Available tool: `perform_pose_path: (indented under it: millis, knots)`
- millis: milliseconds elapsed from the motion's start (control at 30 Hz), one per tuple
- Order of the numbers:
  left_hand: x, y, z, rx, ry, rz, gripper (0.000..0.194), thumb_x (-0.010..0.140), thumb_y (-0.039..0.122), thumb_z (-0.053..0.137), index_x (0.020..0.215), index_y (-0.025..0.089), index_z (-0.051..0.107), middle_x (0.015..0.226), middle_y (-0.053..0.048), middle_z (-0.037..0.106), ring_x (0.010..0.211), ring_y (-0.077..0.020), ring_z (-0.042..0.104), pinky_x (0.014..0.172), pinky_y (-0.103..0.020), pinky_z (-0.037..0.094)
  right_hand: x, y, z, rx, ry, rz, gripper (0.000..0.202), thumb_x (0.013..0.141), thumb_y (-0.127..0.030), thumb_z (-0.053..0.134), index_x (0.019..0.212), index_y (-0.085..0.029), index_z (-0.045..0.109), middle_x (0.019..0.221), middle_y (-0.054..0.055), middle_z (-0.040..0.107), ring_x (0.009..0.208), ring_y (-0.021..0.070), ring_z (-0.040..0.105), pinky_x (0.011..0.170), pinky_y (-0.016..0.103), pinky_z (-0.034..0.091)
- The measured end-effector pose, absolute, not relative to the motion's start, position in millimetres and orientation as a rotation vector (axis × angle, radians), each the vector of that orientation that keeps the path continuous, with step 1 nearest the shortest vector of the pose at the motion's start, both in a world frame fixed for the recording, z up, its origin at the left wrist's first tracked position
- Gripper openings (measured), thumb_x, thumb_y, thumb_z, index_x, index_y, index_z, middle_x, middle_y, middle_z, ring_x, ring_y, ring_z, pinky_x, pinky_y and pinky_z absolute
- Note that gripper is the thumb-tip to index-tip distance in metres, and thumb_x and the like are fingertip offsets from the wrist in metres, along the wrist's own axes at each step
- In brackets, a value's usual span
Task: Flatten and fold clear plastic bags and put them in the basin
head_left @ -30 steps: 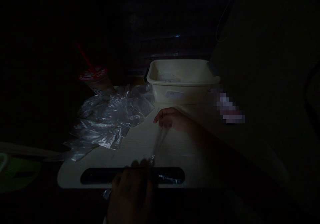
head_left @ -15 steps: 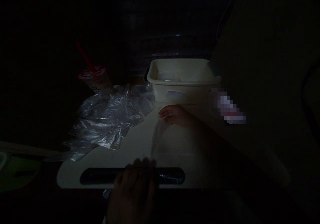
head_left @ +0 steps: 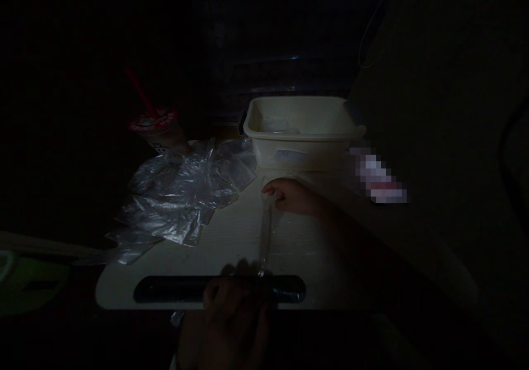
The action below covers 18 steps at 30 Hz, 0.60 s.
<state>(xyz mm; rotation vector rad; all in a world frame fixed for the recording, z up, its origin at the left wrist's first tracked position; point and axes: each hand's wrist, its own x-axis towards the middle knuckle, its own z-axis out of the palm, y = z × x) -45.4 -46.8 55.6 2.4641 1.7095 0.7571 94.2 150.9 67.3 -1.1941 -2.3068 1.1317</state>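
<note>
A clear plastic bag (head_left: 265, 238) lies on the white table, its narrow edge running between my two hands. My right hand (head_left: 291, 195) is closed at the bag's far end, thumb and forefinger bent together on the film. My left hand (head_left: 235, 315) is curled over the dark slot at the table's front edge. The bag's near end meets its fingers, which are in deep shadow. To the left, a crumpled pile of clear plastic bags (head_left: 177, 194) spreads over the table.
Behind my right hand stands a cream plastic bin (head_left: 306, 152) with some clear plastic inside. A cup with a red lid and straw (head_left: 155, 122) is at the back left. A blurred-out item (head_left: 380, 180) lies on the right. Something green (head_left: 33, 282) sits low at the left. The scene is very dark.
My left hand has moved a little to the right, and the bag's near end has shifted right with it. My right hand's fingers have bent into a tighter pinch.
</note>
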Motion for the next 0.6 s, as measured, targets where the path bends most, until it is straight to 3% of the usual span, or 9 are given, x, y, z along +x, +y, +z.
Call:
perform_pose_path:
  millis: [133,367,600]
  knots:
    - [-51,-34,62,2.336,1.749,0.838,0.037,0.078,0.014,0.037,0.114,0.019,0.040,0.112,-0.006,0.050,0.102,-0.0192,0.042,0.080,-0.035,0.034,96,151,66,-1.165,-2.262,1.220,0.041,0.056,0.005,0.045,0.092,-0.009,0.055,0.079,0.002,0.052,0.054,0.0045,0.043,0.049,0.017,0.035]
    - [-59,22,63,2.598,1.703,0.347,0.041,0.080,0.014,0.034,0.120,0.014,0.036,0.125,-0.008,0.040,0.110,-0.0232,0.036,0.082,-0.039,0.032,99,155,60,-1.097,-2.155,1.381,0.036,0.056,0.005,0.045,0.087,-0.012,0.055,0.077,0.000,0.051,0.055,0.0038,0.044,0.050,0.016,0.036]
    - [-48,27,59,2.700,1.650,0.171,0.043,0.084,0.024,0.030,0.125,0.013,0.026,0.131,-0.007,0.030,0.121,-0.0221,0.021,0.089,-0.042,0.026,101,157,64,-1.093,-2.155,1.403,0.035,0.056,0.006,0.043,0.086,-0.010,0.054,0.063,-0.004,0.046,0.049,0.0034,0.040,0.046,0.016,0.032]
